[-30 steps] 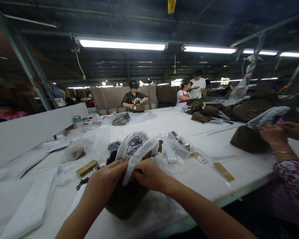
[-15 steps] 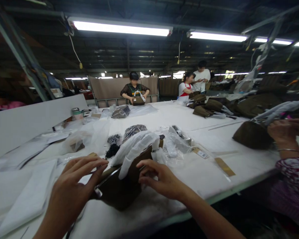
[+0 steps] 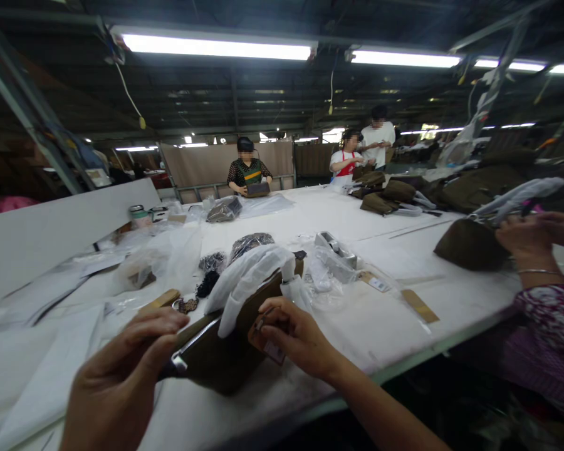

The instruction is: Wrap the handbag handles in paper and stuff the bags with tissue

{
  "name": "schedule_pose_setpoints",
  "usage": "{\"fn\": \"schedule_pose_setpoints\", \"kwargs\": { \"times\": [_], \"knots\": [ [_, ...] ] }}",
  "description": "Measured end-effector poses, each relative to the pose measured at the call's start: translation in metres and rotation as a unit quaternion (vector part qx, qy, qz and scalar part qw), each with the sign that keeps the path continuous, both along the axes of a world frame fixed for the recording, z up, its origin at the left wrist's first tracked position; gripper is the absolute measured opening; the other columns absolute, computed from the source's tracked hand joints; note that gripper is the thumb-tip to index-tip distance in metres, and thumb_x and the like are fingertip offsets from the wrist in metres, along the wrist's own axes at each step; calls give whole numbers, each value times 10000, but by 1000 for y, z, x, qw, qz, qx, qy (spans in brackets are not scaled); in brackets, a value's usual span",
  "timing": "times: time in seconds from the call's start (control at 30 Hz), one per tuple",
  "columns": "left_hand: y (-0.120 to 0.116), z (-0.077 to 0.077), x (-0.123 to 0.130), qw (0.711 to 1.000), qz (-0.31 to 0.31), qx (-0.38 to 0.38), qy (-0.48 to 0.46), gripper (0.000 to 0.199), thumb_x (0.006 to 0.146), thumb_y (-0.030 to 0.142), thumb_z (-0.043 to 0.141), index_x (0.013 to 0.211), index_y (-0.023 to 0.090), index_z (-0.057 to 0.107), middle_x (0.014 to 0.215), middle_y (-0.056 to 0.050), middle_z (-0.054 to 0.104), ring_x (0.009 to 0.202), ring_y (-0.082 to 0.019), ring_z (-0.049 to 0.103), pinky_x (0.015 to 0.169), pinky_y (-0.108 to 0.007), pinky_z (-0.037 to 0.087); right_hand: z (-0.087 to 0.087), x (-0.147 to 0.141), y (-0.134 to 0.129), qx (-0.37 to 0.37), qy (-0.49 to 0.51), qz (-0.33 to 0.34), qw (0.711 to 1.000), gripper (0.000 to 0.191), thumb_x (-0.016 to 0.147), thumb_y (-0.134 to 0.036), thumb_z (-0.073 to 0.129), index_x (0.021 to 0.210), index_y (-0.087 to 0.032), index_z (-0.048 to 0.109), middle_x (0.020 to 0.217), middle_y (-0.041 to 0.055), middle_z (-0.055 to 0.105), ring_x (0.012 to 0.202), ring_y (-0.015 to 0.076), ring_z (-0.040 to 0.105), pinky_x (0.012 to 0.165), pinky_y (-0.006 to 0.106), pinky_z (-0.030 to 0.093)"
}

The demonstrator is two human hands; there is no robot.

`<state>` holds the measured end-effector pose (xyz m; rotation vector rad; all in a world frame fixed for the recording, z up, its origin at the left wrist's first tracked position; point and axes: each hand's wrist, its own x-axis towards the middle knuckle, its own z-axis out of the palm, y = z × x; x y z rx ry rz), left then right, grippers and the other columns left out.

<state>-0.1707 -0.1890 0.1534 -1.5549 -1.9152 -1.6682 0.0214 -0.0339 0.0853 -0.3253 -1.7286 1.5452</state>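
A dark olive bag (image 3: 216, 366) with a silver zipper lies on the white table (image 3: 404, 332) in front of me. White wrapping covers its handles (image 3: 249, 275), which arch over the top. My right hand (image 3: 294, 335) pinches a brown tag (image 3: 258, 335) at the bag's side, and a paler label hangs below the fingers. Beside the zipper's near end is my left hand (image 3: 126, 369), fingers together and thumb apart, with nothing visible between them. A chain piece with a ring (image 3: 187, 305) lies just beyond the left fingertips.
Clear plastic and a metallic dispenser (image 3: 333, 247) lie behind the bag, with a brown card (image 3: 420, 305) to the right. At the right edge a person's hands (image 3: 529, 241) work at another olive bag (image 3: 470, 244). More bags are piled behind; people stand across the table.
My left hand has drawn back left from the bag, uncovering the chain piece. The brown tag now shows in my right hand. The person opposite has turned and lowered their bag.
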Motion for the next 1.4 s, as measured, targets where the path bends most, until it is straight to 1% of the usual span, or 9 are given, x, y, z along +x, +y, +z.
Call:
{"fn": "schedule_pose_setpoints", "kwargs": {
  "times": [0.07, 0.13, 0.27, 0.43, 0.53, 0.67, 0.97, 1.2, 1.4],
  "knots": [
    [6, -2, 21, 996, -81, -1, -26, 116, 932, 340, 636, 837, 301, 691, 984, 52, 772, 980, -192, 736, 892, -292, 619, 0, -1, -3, -9, 15, -3, 1000, 257, 894, -295, 698, 1119, -211, 606, 883, 7, 705, 832, 160, 665, 770, 293, 492],
    [13, -5, 37, 993, -113, -30, 34, 100, 938, 328, 640, 914, 316, 737, 963, 57, 786, 888, -162, 755, 850, -234, 619, 1, -2, -5, -31, 33, -6, 999, 260, 891, -327, 711, 1099, -211, 605, 889, 12, 704, 826, 162, 666, 763, 293, 494],
    [26, -17, 47, 976, -34, -37, 212, 183, 971, 329, 600, 1026, 264, 762, 993, 10, 792, 882, -173, 765, 867, -221, 605, 3, -3, -10, -68, 81, -15, 994, 271, 879, -340, 734, 1082, -215, 605, 822, -10, 667, 760, 145, 644, 708, 268, 490],
    [31, -26, 46, 963, 11, -34, 268, 263, 999, 376, 547, 1032, 227, 761, 994, -8, 801, 860, -183, 777, 838, -219, 611, 5, -6, -17, -36, 84, -54, 994, 185, 895, -269, 703, 1046, -209, 615, 808, -9, 645, 736, 140, 635, 683, 257, 502],
    [32, -27, 46, 971, 31, -36, 232, 281, 987, 422, 550, 1005, 246, 768, 959, 8, 806, 807, -190, 782, 772, -228, 628, 4, -7, -19, 74, 61, -128, 987, 192, 908, -211, 673, 1095, -223, 631, 957, 31, 686, 880, 175, 668, 809, 298, 543],
    [32, -29, 45, 983, 36, -59, 168, 241, 952, 441, 591, 995, 283, 768, 946, 40, 805, 807, -188, 782, 760, -230, 633, 4, -8, -20, 267, 43, -280, 921, 181, 918, -179, 677, 1089, -238, 691, 1085, 73, 672, 1048, 210, 637, 950, 336, 526],
    [29, -28, 45, 988, 17, -61, 139, 227, 930, 431, 611, 953, 277, 775, 921, 25, 805, 807, -203, 781, 755, -249, 642, 21, -3, -17, 438, 2, -277, 855, 171, 981, -177, 596, 1073, -205, 737, 993, 87, 733, 882, 216, 638, 781, 361, 545],
    [30, -29, 42, 986, 29, -46, 159, 229, 947, 408, 589, 957, 263, 766, 904, 27, 802, 784, -182, 778, 783, -233, 631, 24, -10, -11, 458, -6, -221, 861, 145, 1001, -198, 556, 1009, -165, 697, 1001, 114, 709, 917, 219, 652, 841, 348, 560],
    [28, -32, 43, 986, 30, -43, 157, 176, 946, 360, 612, 1020, 263, 738, 957, 27, 794, 838, -169, 770, 815, -219, 609, 20, -11, -17, 318, 21, -190, 928, 36, 921, -172, 618, 940, -192, 642, 955, 65, 662, 911, 180, 649, 837, 279, 544]
  ]
}}
